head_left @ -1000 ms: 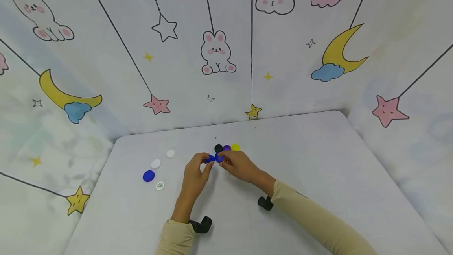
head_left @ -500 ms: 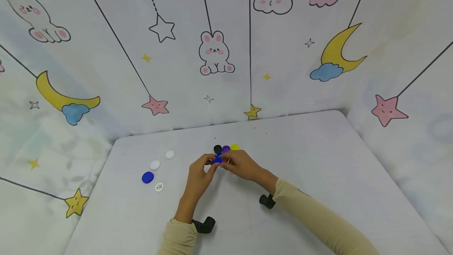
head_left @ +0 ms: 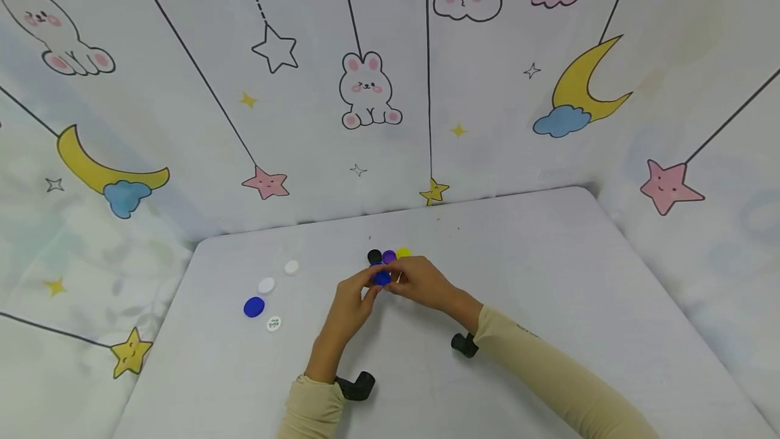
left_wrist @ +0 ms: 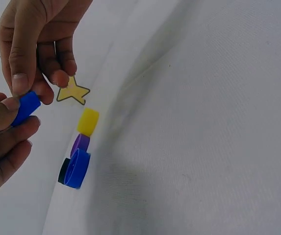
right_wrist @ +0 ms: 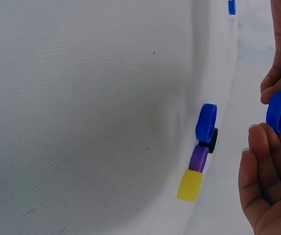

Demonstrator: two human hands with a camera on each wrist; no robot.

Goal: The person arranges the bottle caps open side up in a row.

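Backdrop, printed with rabbits, moons and stars, borders a white-covered table. Left-hand grip: thumb and fingers pinching a blue cap. Right-hand grip: thumb and fingertips pinching the opposite edge of the same cap, remaining fingers loosely bent. Cap position: raised off the table, between both hands. Beyond it, a black cap, purple cap and yellow cap form a row, left to right; a second blue cap lies just beside the black one. Well apart, at left: a flat blue disc, two plain white discs and one printed white disc.
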